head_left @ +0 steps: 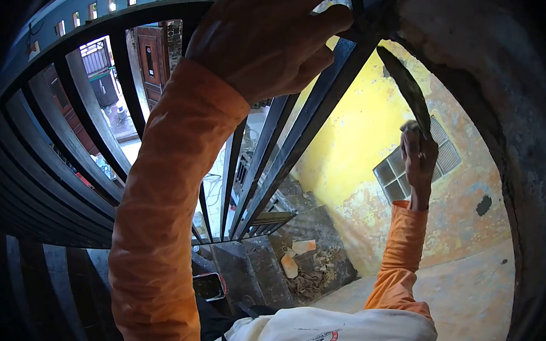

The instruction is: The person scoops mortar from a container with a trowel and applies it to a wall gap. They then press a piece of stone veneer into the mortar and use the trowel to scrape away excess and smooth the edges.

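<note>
Right hand [419,155] around dark strip [407,86], open room toward railing [313,118], left hand [270,44] by its edge, grasp unclear.

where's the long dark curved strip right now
In the head view's upper right, the long dark curved strip extends up and leftward from the right hand, before the peeling yellow wall.

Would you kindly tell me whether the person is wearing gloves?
No, the left hand and right hand both show bare skin beyond the orange sleeves.
</note>
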{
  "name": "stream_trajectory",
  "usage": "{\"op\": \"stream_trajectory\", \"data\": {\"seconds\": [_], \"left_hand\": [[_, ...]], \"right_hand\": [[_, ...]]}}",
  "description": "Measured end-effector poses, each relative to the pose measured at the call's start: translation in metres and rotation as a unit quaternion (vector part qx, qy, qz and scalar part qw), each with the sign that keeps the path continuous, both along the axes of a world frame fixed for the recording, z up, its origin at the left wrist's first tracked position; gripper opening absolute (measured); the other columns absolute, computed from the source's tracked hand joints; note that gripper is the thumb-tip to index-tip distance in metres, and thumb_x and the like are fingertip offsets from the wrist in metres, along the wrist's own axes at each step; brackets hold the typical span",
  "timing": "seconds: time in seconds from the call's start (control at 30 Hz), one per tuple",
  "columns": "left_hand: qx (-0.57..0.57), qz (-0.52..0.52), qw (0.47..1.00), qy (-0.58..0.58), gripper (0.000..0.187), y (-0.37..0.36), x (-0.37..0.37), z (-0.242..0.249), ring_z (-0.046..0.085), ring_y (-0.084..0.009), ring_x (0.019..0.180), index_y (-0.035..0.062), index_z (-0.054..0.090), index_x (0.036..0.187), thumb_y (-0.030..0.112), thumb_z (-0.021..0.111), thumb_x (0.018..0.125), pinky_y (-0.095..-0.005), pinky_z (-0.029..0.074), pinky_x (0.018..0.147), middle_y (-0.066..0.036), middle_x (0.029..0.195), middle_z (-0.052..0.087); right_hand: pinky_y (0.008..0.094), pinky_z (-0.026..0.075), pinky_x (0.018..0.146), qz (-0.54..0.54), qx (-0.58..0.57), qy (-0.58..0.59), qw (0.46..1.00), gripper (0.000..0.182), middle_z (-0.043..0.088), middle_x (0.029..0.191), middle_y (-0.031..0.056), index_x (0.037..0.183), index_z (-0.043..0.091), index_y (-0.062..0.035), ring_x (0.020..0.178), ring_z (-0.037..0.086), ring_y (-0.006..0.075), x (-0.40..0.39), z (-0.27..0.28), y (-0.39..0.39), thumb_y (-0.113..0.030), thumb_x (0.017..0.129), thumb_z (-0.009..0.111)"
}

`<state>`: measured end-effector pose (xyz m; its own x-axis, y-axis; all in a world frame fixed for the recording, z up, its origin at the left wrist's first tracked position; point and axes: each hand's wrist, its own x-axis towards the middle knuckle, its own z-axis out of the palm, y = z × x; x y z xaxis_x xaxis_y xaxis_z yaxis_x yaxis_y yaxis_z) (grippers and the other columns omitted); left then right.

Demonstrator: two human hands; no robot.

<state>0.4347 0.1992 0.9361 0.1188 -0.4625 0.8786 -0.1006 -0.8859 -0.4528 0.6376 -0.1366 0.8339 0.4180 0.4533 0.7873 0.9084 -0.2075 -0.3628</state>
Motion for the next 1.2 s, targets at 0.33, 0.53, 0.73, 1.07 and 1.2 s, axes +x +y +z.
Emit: {"op": "stream_trajectory", "data": {"seconds": [0.33,0.53,0.73,1.07,1.2], "left_hand": [[-0.011,-0.011,1.000,0.003,0.027,0.002,0.005,-0.003,0.067,-0.0251,0.115,0.0096,0.068,0.103,0.016,0.076,0.077,-0.0478,0.038,0.112,-0.015,0.133,0.064],[-0.012,-0.055,0.998,-0.013,0.028,0.007,0.008,-0.004,0.067,-0.0253,0.114,0.0095,0.068,0.105,0.018,0.075,0.079,-0.0479,0.039,0.110,-0.015,0.133,0.064],[0.039,-0.060,0.993,-0.098,0.032,0.020,0.038,-0.007,0.068,-0.0271,0.113,0.0116,0.066,0.109,0.018,0.076,0.079,-0.0489,0.040,0.109,-0.016,0.131,0.063],[-0.025,-0.096,0.995,0.026,0.035,0.010,0.012,-0.005,0.066,-0.0286,0.115,0.0101,0.067,0.114,0.018,0.075,0.081,-0.0501,0.038,0.111,-0.017,0.134,0.061],[-0.020,-0.066,0.997,0.025,0.035,0.009,0.012,-0.004,0.065,-0.0288,0.116,0.0098,0.068,0.114,0.021,0.077,0.082,-0.0501,0.038,0.112,-0.018,0.136,0.061]], "right_hand": [[0.0281,0.026,0.049,-0.006,0.008,-0.028,1.000,0.038,0.041,0.061,-0.0031,0.077,0.049,-0.0090,0.051,0.036,0.0064,0.022,0.024,0.035,-0.026,0.111,0.050],[0.0240,0.030,0.047,0.032,0.053,0.113,0.992,0.033,0.047,0.065,-0.0031,0.092,0.057,-0.0077,0.051,0.042,0.0065,0.001,-0.001,0.013,-0.036,0.108,0.054],[0.0227,0.038,0.042,0.128,0.119,0.266,0.948,0.051,0.058,0.070,0.0009,0.107,0.060,-0.0056,0.047,0.048,0.0072,-0.059,-0.055,0.035,-0.056,0.101,0.060],[0.0251,0.036,0.037,0.169,0.224,0.402,0.872,0.044,0.054,0.068,0.0019,0.104,0.056,-0.0092,0.044,0.047,0.0105,-0.117,-0.036,0.117,-0.053,0.109,0.048],[0.0270,0.038,0.038,0.161,0.262,0.477,0.824,0.046,0.055,0.074,0.0016,0.108,0.054,-0.0101,0.047,0.050,0.0126,-0.163,-0.020,0.131,-0.056,0.108,0.046]]}}
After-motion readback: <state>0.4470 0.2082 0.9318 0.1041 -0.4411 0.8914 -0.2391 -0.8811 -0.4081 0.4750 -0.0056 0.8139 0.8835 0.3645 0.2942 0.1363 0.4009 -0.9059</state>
